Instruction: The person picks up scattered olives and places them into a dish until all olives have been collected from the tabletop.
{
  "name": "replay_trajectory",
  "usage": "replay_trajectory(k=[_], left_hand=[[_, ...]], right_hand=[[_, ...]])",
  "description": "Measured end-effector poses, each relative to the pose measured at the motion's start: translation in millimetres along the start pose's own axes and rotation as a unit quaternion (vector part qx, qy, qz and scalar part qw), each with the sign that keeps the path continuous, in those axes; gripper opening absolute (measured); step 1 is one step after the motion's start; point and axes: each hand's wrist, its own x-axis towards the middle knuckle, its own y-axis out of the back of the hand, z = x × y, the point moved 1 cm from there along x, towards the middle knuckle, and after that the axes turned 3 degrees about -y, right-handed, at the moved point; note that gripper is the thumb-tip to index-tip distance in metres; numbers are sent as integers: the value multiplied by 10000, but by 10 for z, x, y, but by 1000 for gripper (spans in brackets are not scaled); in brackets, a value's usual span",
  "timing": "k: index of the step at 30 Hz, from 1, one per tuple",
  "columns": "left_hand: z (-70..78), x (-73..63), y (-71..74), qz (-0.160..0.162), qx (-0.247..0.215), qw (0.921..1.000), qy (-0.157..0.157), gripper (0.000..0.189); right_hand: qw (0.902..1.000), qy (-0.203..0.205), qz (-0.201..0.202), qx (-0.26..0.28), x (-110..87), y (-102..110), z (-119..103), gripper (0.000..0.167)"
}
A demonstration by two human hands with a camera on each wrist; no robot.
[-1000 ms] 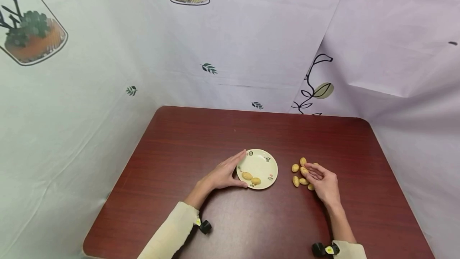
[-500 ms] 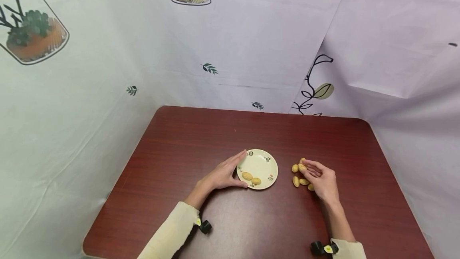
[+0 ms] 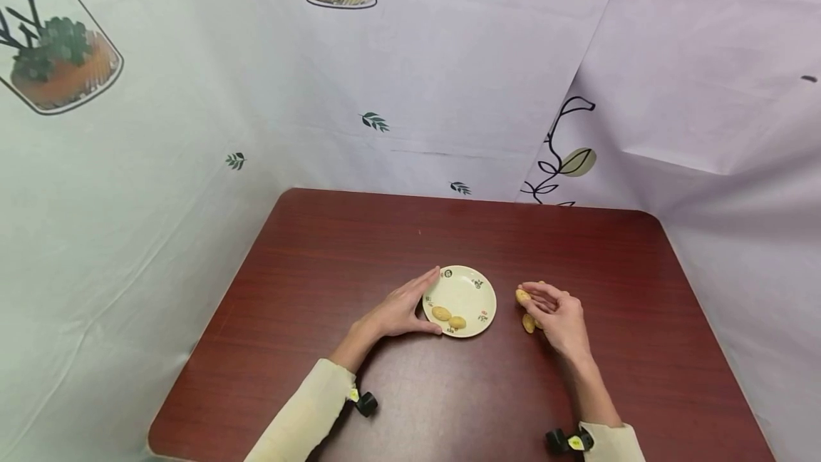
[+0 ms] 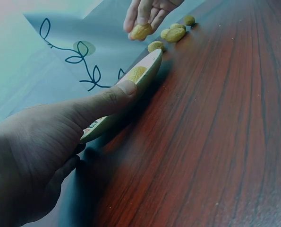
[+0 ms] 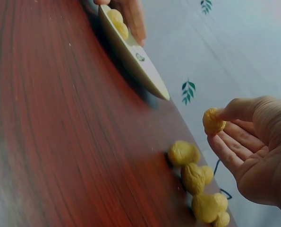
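Head view: On a red-brown table (image 3: 359,234), the left arm reaches in from the near left, its sleeve (image 3: 306,412) ending at the wrist. The left hand (image 3: 398,310) spans the left side of a plate (image 3: 460,294) in a wide grip, thumb at the near rim, fingers stretched to the far rim. Two lumps (image 3: 441,313), small and yellow, lie touching in the plate's near part. From the near right, the right hand (image 3: 564,319) leans left, wrist lower than the fingertips, pinching a held lump (image 3: 522,296) right of the plate. Loose lumps (image 3: 529,324) show partly hidden under that hand.

Left wrist view: The left thumb lies along the plate's rim. Beyond, the right hand dangles its lump above the table, fingers pointing down.

Right wrist view: The right palm shows, fingers nearly straight; thumb and fingertips form a narrow pinch, clear of the loose lumps.
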Motion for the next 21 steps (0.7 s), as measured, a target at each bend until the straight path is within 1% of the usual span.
replay_trajectory(k=[3, 9, 15, 21], left_hand=[[0, 0, 1, 9, 0, 10000, -2, 119], [-2, -3, 2, -31, 42, 10000, 21, 120], [5, 0, 7, 6, 12, 10000, 9, 119], [10, -2, 9, -26, 24, 10000, 9, 119]], right_hand=[[9999, 118, -118, 43, 2, -72, -6, 29], [9990, 182, -414, 42, -25, -225, -26, 28], [9983, 207, -540, 72, -33, -335, -53, 27], [9974, 195, -667, -188, -30, -414, -51, 26]])
